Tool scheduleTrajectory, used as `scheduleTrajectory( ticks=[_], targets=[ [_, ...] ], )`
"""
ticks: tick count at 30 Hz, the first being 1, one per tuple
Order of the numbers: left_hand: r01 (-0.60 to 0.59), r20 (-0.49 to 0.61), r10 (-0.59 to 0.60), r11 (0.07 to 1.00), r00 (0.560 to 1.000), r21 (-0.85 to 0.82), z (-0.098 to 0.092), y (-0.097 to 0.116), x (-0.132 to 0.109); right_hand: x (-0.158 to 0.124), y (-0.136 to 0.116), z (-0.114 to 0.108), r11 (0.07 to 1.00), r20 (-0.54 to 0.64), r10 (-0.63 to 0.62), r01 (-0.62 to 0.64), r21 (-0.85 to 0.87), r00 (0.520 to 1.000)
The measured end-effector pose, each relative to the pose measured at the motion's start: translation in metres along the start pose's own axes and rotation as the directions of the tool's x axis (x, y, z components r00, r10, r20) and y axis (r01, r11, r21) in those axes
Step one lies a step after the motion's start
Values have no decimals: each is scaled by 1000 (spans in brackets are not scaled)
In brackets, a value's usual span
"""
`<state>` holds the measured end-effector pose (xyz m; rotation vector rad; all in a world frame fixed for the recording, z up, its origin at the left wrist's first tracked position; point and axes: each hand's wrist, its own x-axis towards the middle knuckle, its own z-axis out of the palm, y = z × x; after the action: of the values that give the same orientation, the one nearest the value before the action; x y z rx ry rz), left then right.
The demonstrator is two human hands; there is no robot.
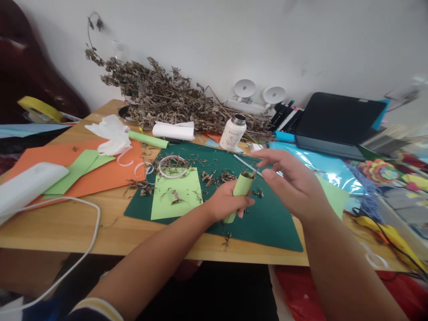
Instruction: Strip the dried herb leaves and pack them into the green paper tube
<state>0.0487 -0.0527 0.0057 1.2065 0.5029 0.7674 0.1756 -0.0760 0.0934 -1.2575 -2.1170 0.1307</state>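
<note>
Over the green mat (pixel 267 227), your left hand (pixel 228 199) grasps the tilted tube (pixel 243 183); whether your right hand (pixel 288 183), near the tube's mouth, pinches the strip (pixel 245 164), I can't tell. Too hard a squeeze could crease the tube.

And there's the dark left sleeve (pixel 87 314), its cuff (pixel 98 304) striped white and yellow, both forearms (pixel 160 249) bare!
</note>
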Motion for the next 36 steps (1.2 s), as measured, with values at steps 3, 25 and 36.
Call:
scheduleTrajectory(
  ticks=[3,25,36],
  targets=[
    [-11,0,11,996,1000,87,1,0,-2,-2,3,2,1000,114,18,-19,6,993],
    [-438,182,444,586,878,682,-3,-11,-8,-30,-7,-1,918,94,-354,365,-155,931],
    [-373,151,385,609,911,700,3,-6,-11,-37,-3,-16,975,6,-216,216,-50,976]
  ],
)
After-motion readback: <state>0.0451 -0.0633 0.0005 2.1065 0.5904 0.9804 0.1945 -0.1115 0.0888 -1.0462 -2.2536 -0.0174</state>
